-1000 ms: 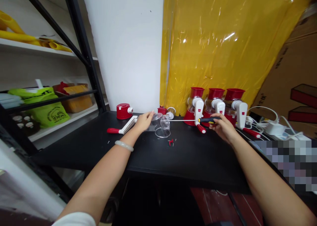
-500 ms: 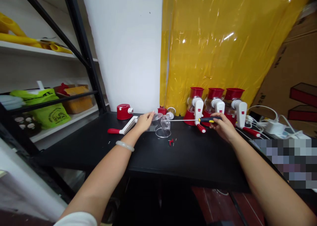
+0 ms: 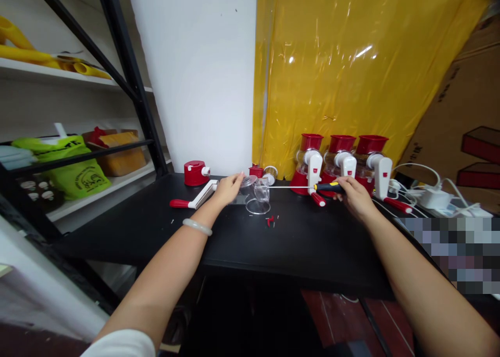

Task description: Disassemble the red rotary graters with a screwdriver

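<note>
My left hand (image 3: 229, 188) holds a clear plastic housing (image 3: 255, 190) down on the black table, its round rim facing me. In my right hand (image 3: 354, 194) is the yellow and black handle of a screwdriver (image 3: 330, 187). The long shaft points left, and its tip meets the right side of the clear housing. A small red part (image 3: 270, 221) and a few tiny screws lie just in front of the housing. To the left are a white crank with a red handle (image 3: 180, 204) and a red base (image 3: 195, 173).
Three red and white crank machines (image 3: 341, 164) stand behind the screwdriver. A metal drum (image 3: 270, 174) sits behind the housing. White cables and a power adapter (image 3: 432, 199) are at the right, and a shelf (image 3: 113, 187) with bags stands at the left.
The view has shifted slightly. Both hands keep their hold, and the screwdriver tip stays at the clear housing; its handle appears turned a little.
</note>
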`<action>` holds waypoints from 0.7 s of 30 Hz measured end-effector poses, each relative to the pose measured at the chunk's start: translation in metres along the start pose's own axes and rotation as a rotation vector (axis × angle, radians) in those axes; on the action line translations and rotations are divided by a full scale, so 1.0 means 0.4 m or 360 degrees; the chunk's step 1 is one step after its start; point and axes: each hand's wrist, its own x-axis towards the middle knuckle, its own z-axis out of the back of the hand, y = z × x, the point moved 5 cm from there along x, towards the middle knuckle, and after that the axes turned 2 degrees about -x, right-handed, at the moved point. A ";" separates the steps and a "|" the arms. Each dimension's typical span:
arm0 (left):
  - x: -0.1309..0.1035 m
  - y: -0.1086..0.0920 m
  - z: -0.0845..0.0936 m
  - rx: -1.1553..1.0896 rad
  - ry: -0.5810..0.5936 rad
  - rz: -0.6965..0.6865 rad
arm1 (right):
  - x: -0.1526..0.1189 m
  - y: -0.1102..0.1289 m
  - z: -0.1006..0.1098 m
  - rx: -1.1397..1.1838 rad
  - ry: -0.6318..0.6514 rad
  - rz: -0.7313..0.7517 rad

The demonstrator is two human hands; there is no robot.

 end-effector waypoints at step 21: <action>0.002 0.004 -0.002 -0.0003 0.0007 -0.0004 | -0.016 0.025 -0.013 0.0392 0.0184 -0.0027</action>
